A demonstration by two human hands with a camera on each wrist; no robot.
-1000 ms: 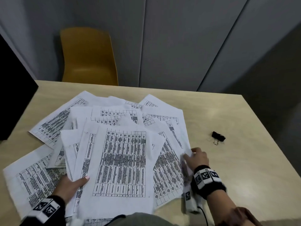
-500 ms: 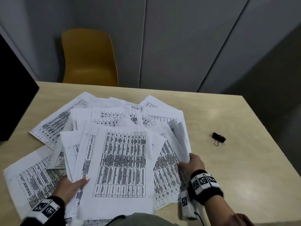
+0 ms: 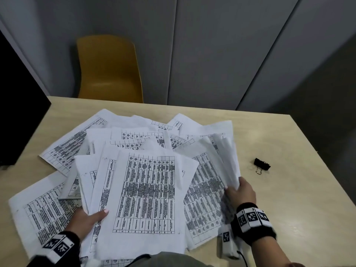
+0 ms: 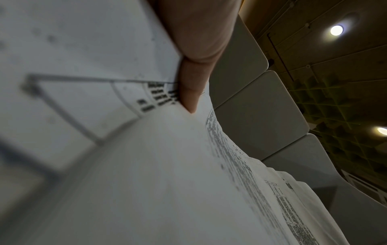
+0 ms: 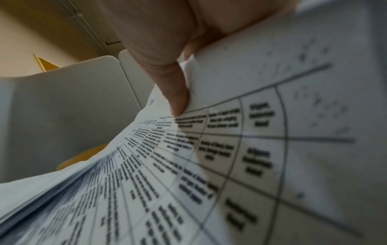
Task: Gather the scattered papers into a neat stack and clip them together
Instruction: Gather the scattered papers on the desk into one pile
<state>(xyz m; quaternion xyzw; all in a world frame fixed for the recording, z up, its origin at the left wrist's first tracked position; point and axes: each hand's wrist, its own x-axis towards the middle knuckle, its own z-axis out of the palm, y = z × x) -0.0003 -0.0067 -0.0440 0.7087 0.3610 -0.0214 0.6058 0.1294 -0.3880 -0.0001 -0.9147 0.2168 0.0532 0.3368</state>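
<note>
Papers (image 3: 146,189) fanned loose across counter (image 3: 289,189) middle. Left hand (image 3: 84,222) gripping near-left sheets, right hand (image 3: 240,193) gripping lifted right-side sheets. Binder clip (image 3: 261,165) lying toward right edge, apart.

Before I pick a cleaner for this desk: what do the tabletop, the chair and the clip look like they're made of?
Tabletop: looks like pale wood-grain laminate, with a soft sheen.
Chair: mustard one-piece shell, probably moulded plastic, matte.
Binder clip: black body, likely painted metal, with a brassy wire handle.
</note>
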